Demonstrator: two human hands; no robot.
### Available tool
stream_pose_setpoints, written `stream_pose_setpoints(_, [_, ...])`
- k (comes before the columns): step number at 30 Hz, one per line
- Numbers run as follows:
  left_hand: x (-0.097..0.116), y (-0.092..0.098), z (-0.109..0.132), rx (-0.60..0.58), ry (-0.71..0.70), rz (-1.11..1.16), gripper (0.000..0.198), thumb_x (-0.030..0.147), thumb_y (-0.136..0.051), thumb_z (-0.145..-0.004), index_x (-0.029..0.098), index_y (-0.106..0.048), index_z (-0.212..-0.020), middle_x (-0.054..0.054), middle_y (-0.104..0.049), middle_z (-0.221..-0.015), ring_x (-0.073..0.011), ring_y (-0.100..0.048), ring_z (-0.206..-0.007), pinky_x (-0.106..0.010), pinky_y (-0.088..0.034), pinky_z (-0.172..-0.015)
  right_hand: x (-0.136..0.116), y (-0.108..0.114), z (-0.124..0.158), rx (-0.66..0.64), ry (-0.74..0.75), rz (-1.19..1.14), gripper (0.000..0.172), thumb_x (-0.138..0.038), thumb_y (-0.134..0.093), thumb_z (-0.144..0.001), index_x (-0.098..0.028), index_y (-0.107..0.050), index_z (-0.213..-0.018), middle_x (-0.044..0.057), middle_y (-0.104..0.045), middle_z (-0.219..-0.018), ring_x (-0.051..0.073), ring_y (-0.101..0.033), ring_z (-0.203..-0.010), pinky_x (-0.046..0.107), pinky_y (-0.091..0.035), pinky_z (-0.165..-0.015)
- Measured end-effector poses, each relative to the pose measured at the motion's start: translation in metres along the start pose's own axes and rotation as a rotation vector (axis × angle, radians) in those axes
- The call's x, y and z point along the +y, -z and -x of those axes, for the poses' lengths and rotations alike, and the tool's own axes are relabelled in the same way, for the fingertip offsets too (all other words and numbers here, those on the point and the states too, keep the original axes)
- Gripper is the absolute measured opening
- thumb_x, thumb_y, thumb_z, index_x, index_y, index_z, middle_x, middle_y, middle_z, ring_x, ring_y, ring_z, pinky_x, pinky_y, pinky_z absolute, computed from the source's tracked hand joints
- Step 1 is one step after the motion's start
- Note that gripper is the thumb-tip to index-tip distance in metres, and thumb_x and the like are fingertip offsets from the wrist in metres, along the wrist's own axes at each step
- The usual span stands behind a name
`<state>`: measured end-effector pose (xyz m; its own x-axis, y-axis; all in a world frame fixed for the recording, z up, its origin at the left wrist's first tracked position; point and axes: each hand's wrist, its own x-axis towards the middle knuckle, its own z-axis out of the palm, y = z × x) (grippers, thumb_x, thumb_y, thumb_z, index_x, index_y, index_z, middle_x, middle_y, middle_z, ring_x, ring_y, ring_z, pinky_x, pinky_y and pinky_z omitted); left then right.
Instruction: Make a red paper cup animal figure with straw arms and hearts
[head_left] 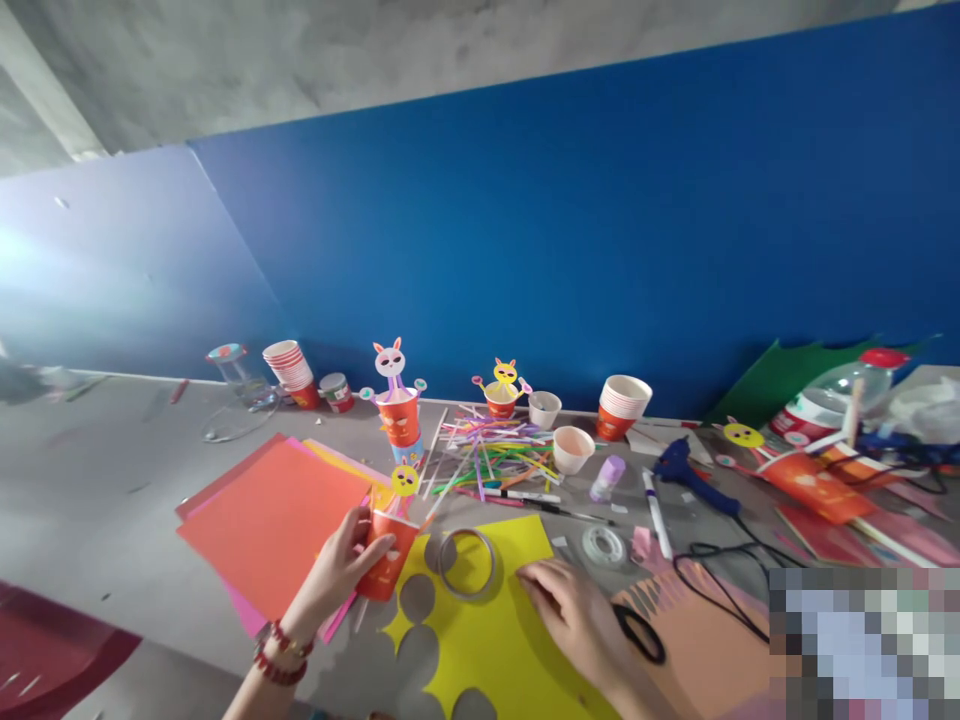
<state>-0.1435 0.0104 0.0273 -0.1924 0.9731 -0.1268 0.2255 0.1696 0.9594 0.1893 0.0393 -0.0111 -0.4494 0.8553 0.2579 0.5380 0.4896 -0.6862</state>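
One orange cup point(384, 582) is clamped in the grip of the left hand point(346, 562), well out from the back edge of the table point(150, 430); the right hand point(568, 605) curls over a yellow sheet point(499, 650), its grip impossible to tell.

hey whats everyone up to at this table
A person's left hand holds a red paper cup with a yellow animal face at its top. The right hand is over a yellow sheet with round cutouts, nothing visibly held. Farther back, similar decorated cups stand near colorful strips.
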Motion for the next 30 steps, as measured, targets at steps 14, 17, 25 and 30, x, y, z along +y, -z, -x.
stream_pose_setpoints(14, [-0.022, 0.007, -0.001, 0.288, -0.081, -0.347, 0.064, 0.063, -0.065, -0.078, 0.024, -0.047, -0.126, -0.006, -0.079, -0.084, -0.0314, -0.076, -0.078, -0.034, -0.057, -0.062, -0.003, -0.002, 0.001, 0.044, 0.006, 0.055, 0.021, -0.015, -0.050, -0.094, -0.023, -0.069, -0.096, 0.007, -0.074, -0.091, 0.024, -0.071, -0.085, 0.033, -0.054, -0.076])
stream_pose_setpoints(17, [-0.030, 0.009, -0.006, 0.322, -0.119, -0.501, 0.070, 0.061, -0.059, -0.082, 0.021, -0.042, -0.136, -0.007, -0.078, -0.086, -0.0314, -0.076, -0.073, -0.035, -0.056, -0.061, -0.003, -0.003, 0.002, 0.043, 0.001, 0.066, 0.021, -0.014, -0.050, -0.094, -0.022, -0.069, -0.097, 0.006, -0.074, -0.091, 0.023, -0.070, -0.086, 0.032, -0.053, -0.077])
stream_pose_setpoints(25, [-0.035, 0.018, -0.001, 0.379, -0.208, -0.746, 0.057, 0.064, -0.049, -0.087, 0.026, -0.045, -0.129, -0.006, -0.076, -0.103, -0.0224, -0.071, -0.063, -0.033, -0.055, -0.062, 0.002, -0.005, 0.000, 0.005, -0.023, 0.107, 0.018, -0.010, -0.056, -0.092, -0.022, -0.069, -0.092, 0.004, -0.074, -0.089, 0.021, -0.068, -0.085, 0.027, -0.049, -0.076])
stream_pose_setpoints(30, [-0.026, 0.019, 0.011, 0.536, -0.320, -0.832, 0.028, 0.052, -0.051, -0.091, 0.025, -0.059, -0.098, -0.002, -0.074, -0.095, -0.0165, -0.069, -0.060, -0.024, -0.049, -0.055, -0.003, 0.011, -0.001, 0.038, -0.042, 0.147, 0.018, -0.018, -0.054, -0.096, -0.021, -0.066, -0.084, 0.002, -0.071, -0.079, 0.020, -0.067, -0.077, 0.027, -0.047, -0.068])
